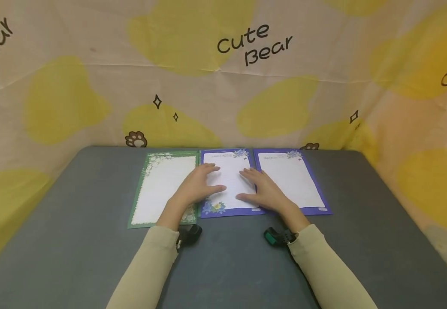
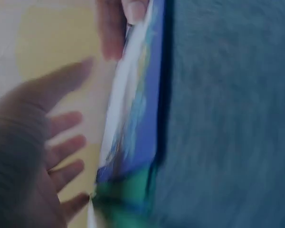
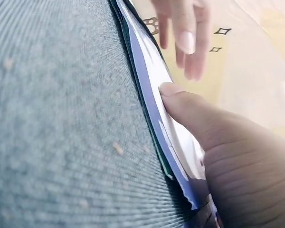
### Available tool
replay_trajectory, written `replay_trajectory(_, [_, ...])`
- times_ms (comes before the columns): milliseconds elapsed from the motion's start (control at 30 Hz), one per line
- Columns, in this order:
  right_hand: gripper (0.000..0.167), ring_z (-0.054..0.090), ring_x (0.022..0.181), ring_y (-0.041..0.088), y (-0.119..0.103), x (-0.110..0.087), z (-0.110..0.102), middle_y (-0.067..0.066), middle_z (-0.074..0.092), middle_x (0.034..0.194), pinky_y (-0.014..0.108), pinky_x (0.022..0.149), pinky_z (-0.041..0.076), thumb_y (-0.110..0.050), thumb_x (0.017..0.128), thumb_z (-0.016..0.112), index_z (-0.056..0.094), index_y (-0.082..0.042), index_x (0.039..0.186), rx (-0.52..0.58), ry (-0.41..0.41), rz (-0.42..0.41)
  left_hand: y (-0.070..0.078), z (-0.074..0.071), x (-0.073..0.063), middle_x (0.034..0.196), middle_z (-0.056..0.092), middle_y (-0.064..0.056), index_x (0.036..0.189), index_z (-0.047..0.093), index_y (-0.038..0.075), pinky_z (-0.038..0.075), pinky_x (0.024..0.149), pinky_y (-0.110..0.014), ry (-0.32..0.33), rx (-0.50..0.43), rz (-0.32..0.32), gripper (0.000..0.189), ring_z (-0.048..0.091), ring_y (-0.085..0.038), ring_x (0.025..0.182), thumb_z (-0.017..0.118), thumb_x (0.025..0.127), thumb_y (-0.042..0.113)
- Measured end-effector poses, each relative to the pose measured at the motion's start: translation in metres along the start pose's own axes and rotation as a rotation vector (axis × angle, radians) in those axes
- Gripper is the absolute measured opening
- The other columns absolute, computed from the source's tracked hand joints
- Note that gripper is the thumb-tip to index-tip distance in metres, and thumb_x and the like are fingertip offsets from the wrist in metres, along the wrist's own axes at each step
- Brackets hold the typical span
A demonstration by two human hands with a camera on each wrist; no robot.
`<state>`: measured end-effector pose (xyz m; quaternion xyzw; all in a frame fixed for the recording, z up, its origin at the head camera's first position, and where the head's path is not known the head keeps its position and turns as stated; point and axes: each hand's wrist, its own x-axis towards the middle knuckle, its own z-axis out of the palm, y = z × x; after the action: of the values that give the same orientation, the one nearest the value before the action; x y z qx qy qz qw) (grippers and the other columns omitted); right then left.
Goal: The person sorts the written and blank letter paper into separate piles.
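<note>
desk [image 1: 73, 240]: grey, wrist cameras near edge.
left hand [image 1: 197, 187]: fingers spread flat, resting on blue-bordered sheet [image 1: 229, 171], heel over green-bordered sheet [image 1: 161, 189].
right hand [image 1: 264, 191]: fingers spread flat, on the same middle sheet, thumb at its near edge.
purple-bordered sheet [image 1: 294, 178]: just right, untouched.
risk: uneven palm pressure could skew or crease the middle sheet, or drag its neighbours.

We note long sleeves on both arms — pale beige, plain, close-fitting, ending at the wrists. The left hand [image 1: 196, 186] and right hand [image 1: 264, 191] are bare. Each wrist carries a small dark camera unit — black on the left, black with a green face on the right.
</note>
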<state>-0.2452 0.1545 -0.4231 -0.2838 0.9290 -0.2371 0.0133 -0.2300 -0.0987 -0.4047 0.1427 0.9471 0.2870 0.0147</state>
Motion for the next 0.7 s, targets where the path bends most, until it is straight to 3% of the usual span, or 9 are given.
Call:
replay_trajectory(267, [0.079,0.037,0.151,0.031,0.000,-0.002,0.002,0.009,0.046,0.158,0.060,0.126,0.018,-0.052,0.088,0.073,0.049,-0.011,0.151,-0.024,0.010,0.016,-0.015,0.016,0.000,0.162,0.040,-0.011,0.148,0.052,0.012,0.025,0.125,-0.055,-0.017,0.066,0.046,0.078,0.032,-0.035,0.153,0.073,0.086,0.054])
replay_trajectory(700, [0.078,0.040,0.150,0.031,0.001,-0.002,0.003,0.010,0.047,0.158,0.059,0.126,0.019,-0.053,0.087,0.074,0.051,-0.011,0.149,-0.030,0.017,0.019,-0.016,0.017,-0.003,0.161,0.043,-0.010,0.147,0.055,0.014,0.026,0.125,-0.055,0.015,0.059,0.041,0.076,0.034,-0.035,0.152,0.075,0.086,0.054])
